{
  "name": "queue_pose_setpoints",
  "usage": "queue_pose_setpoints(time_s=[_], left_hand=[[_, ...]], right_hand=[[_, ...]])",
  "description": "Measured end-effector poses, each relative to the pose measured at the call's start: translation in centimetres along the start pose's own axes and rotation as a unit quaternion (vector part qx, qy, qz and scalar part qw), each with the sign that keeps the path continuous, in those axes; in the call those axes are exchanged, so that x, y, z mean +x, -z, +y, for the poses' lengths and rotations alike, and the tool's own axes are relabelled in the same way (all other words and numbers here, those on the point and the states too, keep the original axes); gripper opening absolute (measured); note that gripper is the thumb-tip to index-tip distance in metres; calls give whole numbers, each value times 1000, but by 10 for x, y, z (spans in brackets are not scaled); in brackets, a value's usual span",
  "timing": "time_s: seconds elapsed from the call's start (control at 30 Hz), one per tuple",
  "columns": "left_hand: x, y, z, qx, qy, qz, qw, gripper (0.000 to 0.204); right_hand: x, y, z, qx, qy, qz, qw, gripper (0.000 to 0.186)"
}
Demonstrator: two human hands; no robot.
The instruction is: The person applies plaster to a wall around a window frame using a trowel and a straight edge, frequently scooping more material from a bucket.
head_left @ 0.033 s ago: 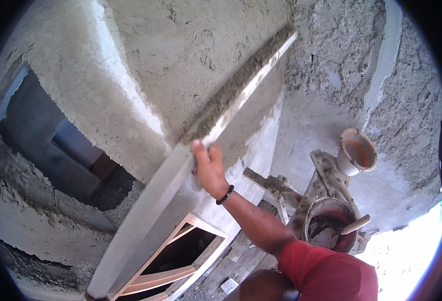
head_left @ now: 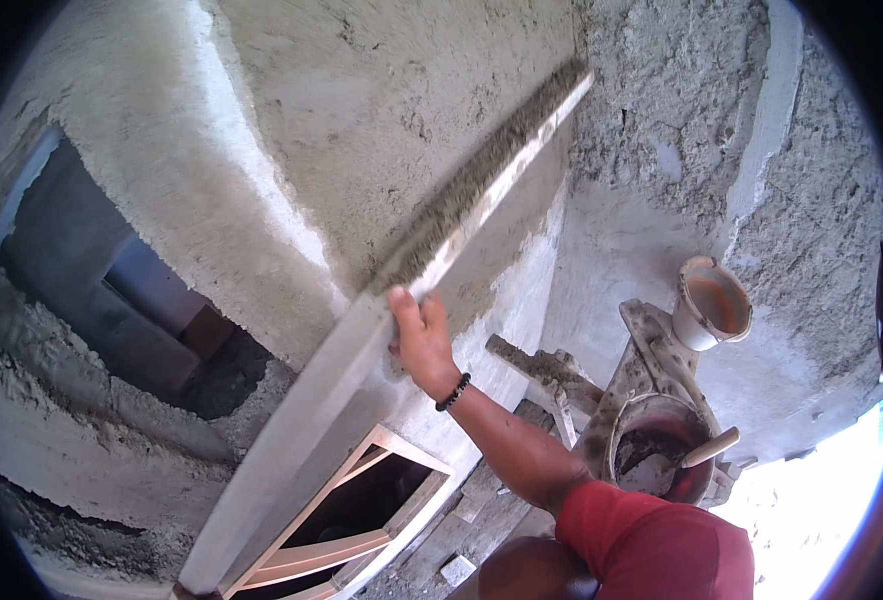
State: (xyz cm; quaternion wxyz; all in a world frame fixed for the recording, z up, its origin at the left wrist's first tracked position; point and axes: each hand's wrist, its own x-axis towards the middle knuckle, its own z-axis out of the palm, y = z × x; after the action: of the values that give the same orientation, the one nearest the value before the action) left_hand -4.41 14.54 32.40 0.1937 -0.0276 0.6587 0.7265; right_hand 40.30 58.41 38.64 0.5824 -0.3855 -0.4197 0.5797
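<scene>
Grey mortar (head_left: pixel 496 160) partly crusts the pale board (head_left: pixel 346 340)

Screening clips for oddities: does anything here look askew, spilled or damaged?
Mainly the wall opening at left: its edge is ragged and uneven, as though broken or unfinished. Grey mortar also cakes the upper stretch of the board gripped by the right hand, unlike its paler lower part.

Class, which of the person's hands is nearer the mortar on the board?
Right. The right hand grips the board beside the mortar; the left hand, at most a sliver at the lower picture edge, is farther.
</scene>
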Motion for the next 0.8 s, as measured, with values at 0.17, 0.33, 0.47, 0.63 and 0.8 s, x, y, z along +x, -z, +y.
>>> queue_pose_setpoints(time_s=[0.17,0.33,0.47,0.63,0.8], left_hand=[[-25,-32,-22,-114,87,30,989,45],[-12,-27,-45,-137,103,9,985,47],[3,-18,-64,-149,142,-3,979,47],[2,-20,-96,-143,122,-17,982,45],[2,-14,-121,-159,122,40,979,43]], right_hand=[[-15,14,46,24,-26,33,999,39],[-12,20,60,39,-44,35,998,34],[-18,23,77,41,24,34,998,30],[-23,36,115,47,-34,10,998,29],[-27,49,146,53,-49,-3,997,28]])
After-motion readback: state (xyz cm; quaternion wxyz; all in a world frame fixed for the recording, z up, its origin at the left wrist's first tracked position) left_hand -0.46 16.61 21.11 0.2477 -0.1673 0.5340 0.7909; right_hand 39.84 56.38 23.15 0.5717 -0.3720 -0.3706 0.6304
